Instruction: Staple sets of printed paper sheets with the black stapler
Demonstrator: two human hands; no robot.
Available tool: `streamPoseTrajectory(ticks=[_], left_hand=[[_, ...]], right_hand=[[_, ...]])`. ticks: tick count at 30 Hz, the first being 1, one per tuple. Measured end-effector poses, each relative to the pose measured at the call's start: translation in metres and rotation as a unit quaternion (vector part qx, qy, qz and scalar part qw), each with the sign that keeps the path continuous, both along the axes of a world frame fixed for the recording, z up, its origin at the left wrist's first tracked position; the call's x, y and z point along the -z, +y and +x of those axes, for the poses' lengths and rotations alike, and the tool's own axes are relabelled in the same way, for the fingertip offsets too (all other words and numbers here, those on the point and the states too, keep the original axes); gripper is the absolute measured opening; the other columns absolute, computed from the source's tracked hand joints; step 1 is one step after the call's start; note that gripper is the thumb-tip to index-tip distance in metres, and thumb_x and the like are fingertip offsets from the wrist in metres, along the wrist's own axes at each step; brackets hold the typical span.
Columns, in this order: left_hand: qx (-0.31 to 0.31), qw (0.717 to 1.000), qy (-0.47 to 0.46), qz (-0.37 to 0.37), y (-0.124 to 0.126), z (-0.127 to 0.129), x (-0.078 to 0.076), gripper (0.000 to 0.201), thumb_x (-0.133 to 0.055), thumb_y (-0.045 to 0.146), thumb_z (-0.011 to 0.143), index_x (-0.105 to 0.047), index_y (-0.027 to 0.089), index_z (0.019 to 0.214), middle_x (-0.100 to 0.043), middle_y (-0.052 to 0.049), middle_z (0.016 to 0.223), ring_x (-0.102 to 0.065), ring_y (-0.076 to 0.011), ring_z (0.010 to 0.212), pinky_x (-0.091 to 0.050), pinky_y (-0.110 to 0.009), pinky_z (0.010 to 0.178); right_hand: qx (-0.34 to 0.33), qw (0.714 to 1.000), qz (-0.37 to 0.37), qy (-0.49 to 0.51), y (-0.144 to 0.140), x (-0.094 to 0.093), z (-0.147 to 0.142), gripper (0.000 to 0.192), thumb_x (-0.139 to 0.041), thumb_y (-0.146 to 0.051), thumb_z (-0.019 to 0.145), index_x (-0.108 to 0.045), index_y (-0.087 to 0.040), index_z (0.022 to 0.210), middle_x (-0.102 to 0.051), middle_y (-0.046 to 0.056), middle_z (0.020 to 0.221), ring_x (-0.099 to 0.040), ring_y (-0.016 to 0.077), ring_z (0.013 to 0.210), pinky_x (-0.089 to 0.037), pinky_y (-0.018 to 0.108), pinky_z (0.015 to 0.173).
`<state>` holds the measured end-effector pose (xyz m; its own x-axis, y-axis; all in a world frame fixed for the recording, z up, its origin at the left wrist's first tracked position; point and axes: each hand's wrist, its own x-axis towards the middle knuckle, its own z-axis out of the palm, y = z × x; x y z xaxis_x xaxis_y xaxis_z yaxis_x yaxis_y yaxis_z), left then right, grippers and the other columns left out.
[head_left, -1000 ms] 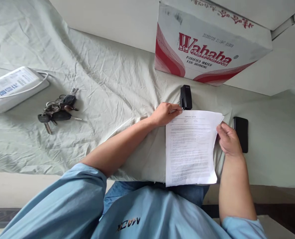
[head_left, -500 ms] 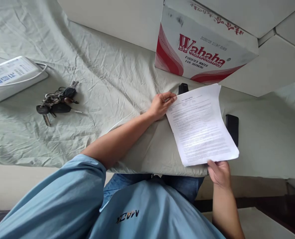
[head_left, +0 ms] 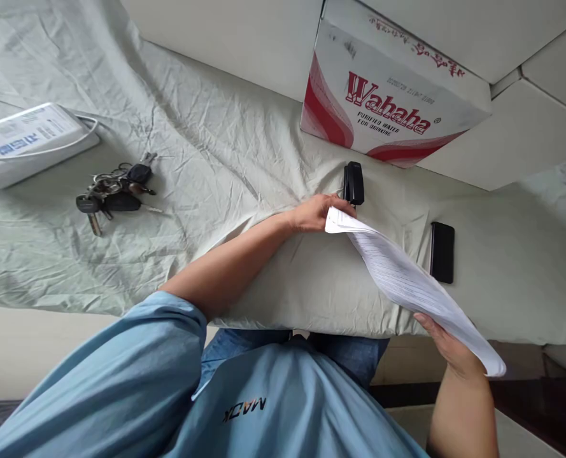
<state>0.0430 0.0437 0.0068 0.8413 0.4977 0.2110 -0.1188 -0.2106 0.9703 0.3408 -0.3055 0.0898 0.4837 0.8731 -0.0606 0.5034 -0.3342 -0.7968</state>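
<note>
The fingers of the left hand (head_left: 317, 215) are closed on the far corner of the sheet of paper (head_left: 407, 283), pinching it just in front of the black stapler (head_left: 353, 182). The right hand (head_left: 447, 348) is cupped under the sheet's near end with the fingers loosely curled against its underside, supporting rather than clamping it; how tightly they hold cannot be told from here. Between the two hands the paper is lifted off the cloth-covered table (head_left: 206, 165) and tilted nearly edge-on, its printed face turned away to the person's right.

Taking the stapler as the landmark: the paper's pinched corner sits just beside it on the near side, a dark phone (head_left: 442, 252) lies to its right and a little nearer, the water carton (head_left: 382, 102) stands just behind it, and a bunch of keys (head_left: 113, 195) lies well off to its left, with a white flat device (head_left: 27, 137) and its cable farther left still.

The step in hand looks like turning the sheet over or bringing its corner to the stapler. To do it well, the left pinch should stay firm and fixed at the corner as the pivot, while the right hand carries the free end smoothly so the page bends without creasing and clears the phone.
</note>
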Motion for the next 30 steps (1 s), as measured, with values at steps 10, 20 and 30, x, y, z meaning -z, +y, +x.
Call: streamPoseTrajectory(ticks=[10, 20, 30], left_hand=[[-0.041, 0.996, 0.083, 0.003, -0.008, -0.001, -0.005, 0.073, -0.061, 0.088, 0.103, -0.047, 0.025, 0.070, -0.044, 0.002, 0.067, -0.041, -0.0126, 0.064, -0.035, -0.031, 0.058], [0.015, 0.993, 0.095, 0.066, -0.008, -0.002, -0.010, 0.057, -0.056, 0.066, 0.111, -0.041, 0.027, 0.073, -0.041, 0.002, 0.069, -0.037, -0.0141, 0.064, -0.035, -0.034, 0.065], [0.048, 0.982, 0.145, 0.111, -0.012, 0.002, -0.011, 0.043, -0.056, 0.046, 0.114, -0.050, 0.023, 0.078, -0.048, 0.003, 0.068, -0.042, -0.0127, 0.063, -0.036, -0.031, 0.069]], right_hand=[[0.161, 0.971, 0.024, 0.175, 0.004, 0.041, -0.048, 0.060, -0.102, -0.058, 0.083, -0.085, -0.039, 0.137, -0.089, 0.004, 0.139, -0.081, 0.0323, 0.142, -0.064, 0.057, 0.131], [0.231, 0.970, 0.054, 0.059, 0.007, 0.030, 0.024, 0.070, -0.104, -0.068, 0.079, -0.080, -0.026, 0.131, -0.088, 0.008, 0.120, -0.081, 0.0229, 0.102, -0.070, 0.042, 0.096], [-0.002, 0.996, 0.058, 0.074, 0.131, 0.038, 0.013, 0.070, -0.098, -0.076, 0.084, -0.083, -0.030, 0.134, -0.089, 0.007, 0.116, -0.085, 0.0304, 0.112, -0.069, 0.051, 0.109]])
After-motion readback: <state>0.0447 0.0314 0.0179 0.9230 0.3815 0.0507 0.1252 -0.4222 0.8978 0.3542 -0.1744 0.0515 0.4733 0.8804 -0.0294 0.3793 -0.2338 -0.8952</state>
